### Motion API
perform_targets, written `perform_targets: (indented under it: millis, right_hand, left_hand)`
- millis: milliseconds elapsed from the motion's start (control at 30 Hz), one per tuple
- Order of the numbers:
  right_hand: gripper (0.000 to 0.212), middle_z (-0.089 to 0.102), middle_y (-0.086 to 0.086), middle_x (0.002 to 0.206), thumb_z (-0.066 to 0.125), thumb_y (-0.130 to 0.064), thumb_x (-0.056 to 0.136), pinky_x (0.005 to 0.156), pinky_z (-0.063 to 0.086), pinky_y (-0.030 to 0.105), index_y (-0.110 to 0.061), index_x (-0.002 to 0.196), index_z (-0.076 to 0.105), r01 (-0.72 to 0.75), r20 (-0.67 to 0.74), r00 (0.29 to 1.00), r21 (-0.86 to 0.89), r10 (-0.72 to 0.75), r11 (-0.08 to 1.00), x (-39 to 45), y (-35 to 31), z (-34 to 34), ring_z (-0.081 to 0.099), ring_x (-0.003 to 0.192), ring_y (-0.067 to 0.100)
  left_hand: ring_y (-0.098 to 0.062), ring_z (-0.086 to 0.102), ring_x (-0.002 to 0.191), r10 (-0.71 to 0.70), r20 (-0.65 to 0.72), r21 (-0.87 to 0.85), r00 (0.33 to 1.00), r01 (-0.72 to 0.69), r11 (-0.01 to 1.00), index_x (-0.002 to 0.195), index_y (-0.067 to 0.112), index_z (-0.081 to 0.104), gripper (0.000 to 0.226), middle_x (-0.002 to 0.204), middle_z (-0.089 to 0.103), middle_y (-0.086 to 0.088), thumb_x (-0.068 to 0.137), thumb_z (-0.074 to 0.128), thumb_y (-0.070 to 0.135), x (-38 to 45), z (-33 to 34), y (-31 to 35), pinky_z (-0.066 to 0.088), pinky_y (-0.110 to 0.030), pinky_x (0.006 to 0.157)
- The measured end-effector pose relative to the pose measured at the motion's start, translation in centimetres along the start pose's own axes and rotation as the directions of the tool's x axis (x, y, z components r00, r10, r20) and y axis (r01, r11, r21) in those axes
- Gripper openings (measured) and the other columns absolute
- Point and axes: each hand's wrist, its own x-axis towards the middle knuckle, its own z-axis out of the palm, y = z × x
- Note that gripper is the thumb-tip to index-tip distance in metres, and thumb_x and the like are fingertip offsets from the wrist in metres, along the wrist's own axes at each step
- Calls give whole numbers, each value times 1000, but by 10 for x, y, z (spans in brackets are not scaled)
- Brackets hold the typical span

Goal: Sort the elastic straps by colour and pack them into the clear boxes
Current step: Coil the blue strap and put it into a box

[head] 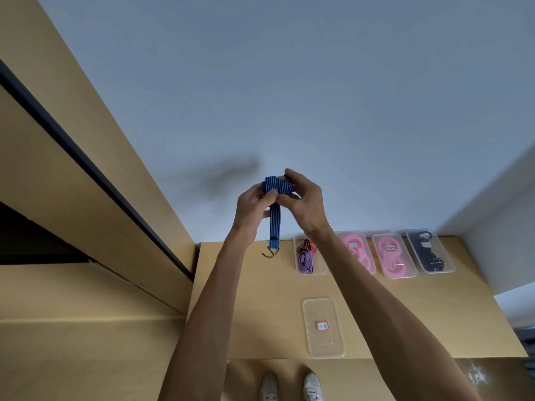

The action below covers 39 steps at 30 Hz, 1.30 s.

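The right hand covers the right end of the folded blue strap, so how many turns are wound there cannot be told. The labels on the boxes are too small to read, and the right forearm crosses part of one pink box.

The strap is blue with thin dark stripes. Its upper part is folded into a flat bundle between the fingers of both hands, held up in front of the wall, well above the counter. The left hand pinches the bundle's left side, thumb pressed on the front. The right hand's fingers curl round the other side. Below the fingers one tail hangs straight down, ending in a metal hook.

Further below the fingers, on the counter, stand an open box with red and purple straps, two boxes of pink straps, a dark-filled box, and nearer, a lid.
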Motion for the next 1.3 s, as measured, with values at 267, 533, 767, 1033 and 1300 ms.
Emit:
perform_targets:
  millis: [267, 533, 767, 1033, 1300]
  right_hand:
    - [13, 70, 8, 83, 64, -33, 93, 74, 50, 40, -24, 97, 73, -9, 86, 996, -53, 13, 999, 3, -5, -3, 62, 77, 19]
    - [31, 73, 9, 108, 75, -18, 85, 90, 54, 32, -8, 114, 68, -33, -42, 998, 160, 40, 987, 0, 1, -4, 70, 100, 18]
    - [49, 68, 9, 117, 78, -11, 76, 91, 58, 35, -11, 122, 63, -37, 39, 999, 167, 31, 985, -1, -4, -4, 67, 107, 23]
    - [66, 65, 0, 128, 70, -2, 83, 89, 57, 33, -17, 143, 46, -155, 161, 978, 133, 132, 979, -6, 10, -5, 64, 114, 8]
    - [32, 67, 2, 71, 73, -11, 84, 59, 48, 25, -9, 115, 64, -291, 197, 937, -13, 288, 957, -8, 19, -5, 56, 61, 16]
  left_hand:
    - [-25, 69, 108, 74, 3, -58, 997, -73, 996, 122, 30, 68, 52, 109, 73, -4, 75, 77, 10, 0, -2, -6, 56, -34, 91]
    - [-15, 67, 83, 61, -36, 192, 997, -53, 980, 92, 34, 73, 22, 85, 70, 4, 77, 73, 50, -2, 3, -7, 57, -31, 67]
    - [-28, 66, 108, 35, 78, -68, 996, -29, 997, 118, 17, 68, 32, 115, 68, -13, 90, 57, 30, -10, 9, -11, 58, -45, 89]
    - [-30, 69, 100, -5, -89, -291, 996, -21, 956, 118, 7, 66, 31, 109, 71, -15, 90, 60, 20, -7, 6, -6, 59, -43, 76]
    - [-19, 71, 98, 67, -416, -36, 907, -90, 995, 113, 15, 63, 40, 107, 72, -4, 74, 73, 10, 3, -6, -5, 59, -26, 73]
